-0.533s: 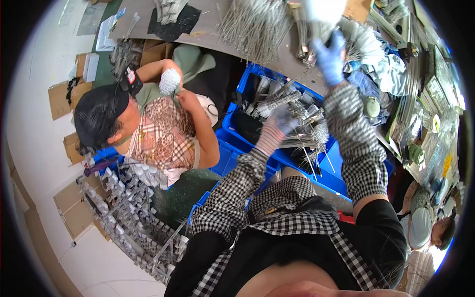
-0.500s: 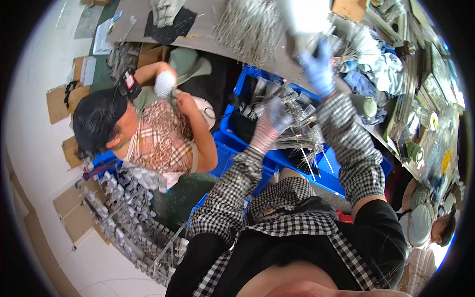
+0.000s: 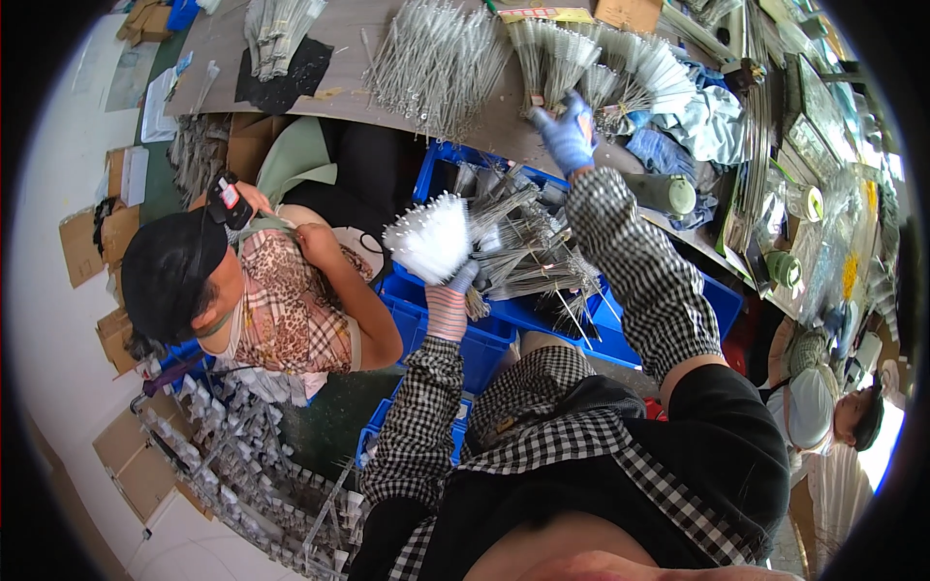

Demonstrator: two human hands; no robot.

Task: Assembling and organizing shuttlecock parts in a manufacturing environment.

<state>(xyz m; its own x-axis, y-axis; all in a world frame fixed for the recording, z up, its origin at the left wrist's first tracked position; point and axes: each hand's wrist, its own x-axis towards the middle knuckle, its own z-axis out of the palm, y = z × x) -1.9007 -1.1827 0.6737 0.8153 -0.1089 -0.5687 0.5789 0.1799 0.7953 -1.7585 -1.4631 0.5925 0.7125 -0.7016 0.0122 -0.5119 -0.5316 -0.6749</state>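
My left hand [image 3: 461, 283], in a glove with bare or striped fabric at the wrist, is closed round a bundle of thin wire-stemmed brushes [image 3: 426, 238]. Their white bristle ends fan out up and to the left, above the blue bin. My right hand [image 3: 568, 136], in a blue-grey glove, reaches over the table edge with thumb and fingers apart. Just beyond it, bunches of similar brushes [image 3: 565, 58] rest on the table. More wire stems [image 3: 533, 254] lie piled in the blue bin [image 3: 432, 174] between my arms.
A wide spread of brushes [image 3: 438, 73] covers the middle of the grey table [image 3: 339, 97]. Cloths [image 3: 717, 121] and a green cylinder [image 3: 668, 194] lie at the right. A seated co-worker [image 3: 281, 281] is close on my left; another person [image 3: 823, 412] is far right.
My left hand has come up and left out of the bin with the brush bundle. The white bundle by my right hand has left it, and that hand is lower. The view has shifted.
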